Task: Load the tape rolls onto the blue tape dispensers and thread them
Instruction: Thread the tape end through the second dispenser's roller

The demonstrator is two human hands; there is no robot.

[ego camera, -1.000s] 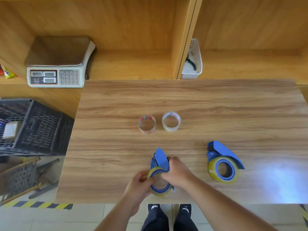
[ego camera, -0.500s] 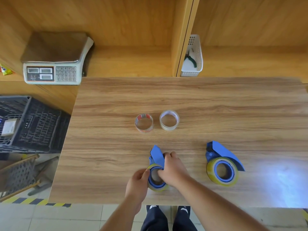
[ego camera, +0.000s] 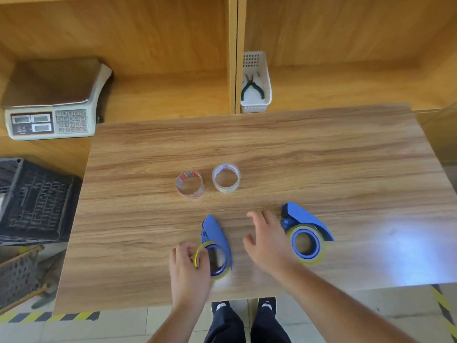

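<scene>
Both blue dispensers carry yellow rolls: one (ego camera: 217, 246) pinched at its roll by the left hand (ego camera: 188, 271), one (ego camera: 305, 233) just right of the spread, empty right hand (ego camera: 267, 241). Two clear rolls (ego camera: 190, 185) (ego camera: 225, 178) lie beyond, unloaded; threading is indiscernible.

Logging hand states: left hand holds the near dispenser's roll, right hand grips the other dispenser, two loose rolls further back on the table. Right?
Not quite. In the head view the right hand is open, fingers spread beside the other dispenser, gripping nothing. The rest stands: left hand holds the near dispenser's roll, two loose rolls further back on the table.
</scene>
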